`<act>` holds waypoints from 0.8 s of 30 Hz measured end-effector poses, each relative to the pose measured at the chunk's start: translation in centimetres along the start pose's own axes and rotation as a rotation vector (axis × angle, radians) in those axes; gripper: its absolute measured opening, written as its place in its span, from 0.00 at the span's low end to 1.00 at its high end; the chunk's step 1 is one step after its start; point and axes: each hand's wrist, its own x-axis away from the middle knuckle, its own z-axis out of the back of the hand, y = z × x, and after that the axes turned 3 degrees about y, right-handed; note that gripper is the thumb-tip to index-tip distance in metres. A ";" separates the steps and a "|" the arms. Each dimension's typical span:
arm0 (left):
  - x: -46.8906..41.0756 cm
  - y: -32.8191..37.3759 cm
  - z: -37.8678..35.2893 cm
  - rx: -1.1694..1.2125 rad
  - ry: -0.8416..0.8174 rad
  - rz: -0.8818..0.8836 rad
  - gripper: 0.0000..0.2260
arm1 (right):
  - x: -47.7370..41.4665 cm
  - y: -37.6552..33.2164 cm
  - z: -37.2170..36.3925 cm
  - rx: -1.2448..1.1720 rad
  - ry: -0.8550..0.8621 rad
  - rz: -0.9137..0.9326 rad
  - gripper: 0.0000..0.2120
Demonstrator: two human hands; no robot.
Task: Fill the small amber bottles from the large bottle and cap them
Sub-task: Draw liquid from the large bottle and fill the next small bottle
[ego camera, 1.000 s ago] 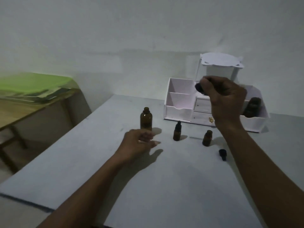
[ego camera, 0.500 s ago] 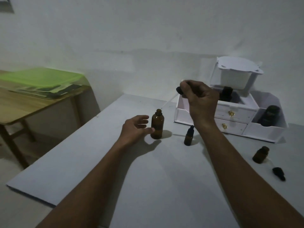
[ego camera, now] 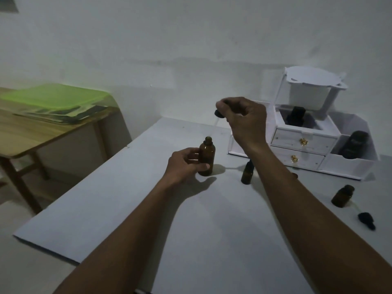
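- The left hand (ego camera: 184, 164) is wrapped around the tall amber glass bottle (ego camera: 207, 154), with the fingers behind it and the thumb across the lower front. The bottle stands upright on the pale grey table (ego camera: 127, 209), and its mouth is open.
- The right hand (ego camera: 246, 118) is raised above and just right of that mouth. Its fingertips pinch a black-topped dropper with a thin clear tube (ego camera: 219, 114), and the tube slants down towards the bottle's neck without reaching it. Whether the tube holds liquid cannot be told.
- A small amber bottle with a black dropper cap (ego camera: 246, 174) stands just beside the right forearm and is partly hidden by it. It looks capped, but its fill level cannot be read.
- Far to the right, a second small amber bottle without a cap (ego camera: 342, 196) stands near a loose black dropper cap (ego camera: 366, 220) that lies on its side.
- The task seems to be partway through: one small bottle is closed and another is open, waiting to be filled and capped.
- At the back, a white drawer organiser (ego camera: 303, 143) holds two dark bottles (ego camera: 353, 145).
- A wooden side table (ego camera: 25, 134) stands to the left.
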 end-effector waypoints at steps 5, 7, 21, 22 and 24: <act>-0.1 -0.4 0.2 -0.039 0.018 -0.030 0.21 | 1.2 1.4 -0.8 0.020 -0.075 -0.062 0.09; 0.0 -0.4 0.2 -0.040 0.022 -0.041 0.21 | 1.9 2.1 -1.1 0.025 -0.102 -0.088 0.08; 0.4 -1.0 0.0 0.035 0.034 -0.017 0.22 | 3.6 3.7 -2.6 0.123 -0.130 -0.137 0.08; 0.4 -1.1 0.0 0.048 0.039 -0.001 0.22 | 3.6 3.7 -2.7 0.124 -0.128 -0.138 0.08; 0.4 -1.1 0.0 0.073 0.044 0.018 0.22 | 3.5 3.7 -2.7 0.118 -0.123 -0.147 0.07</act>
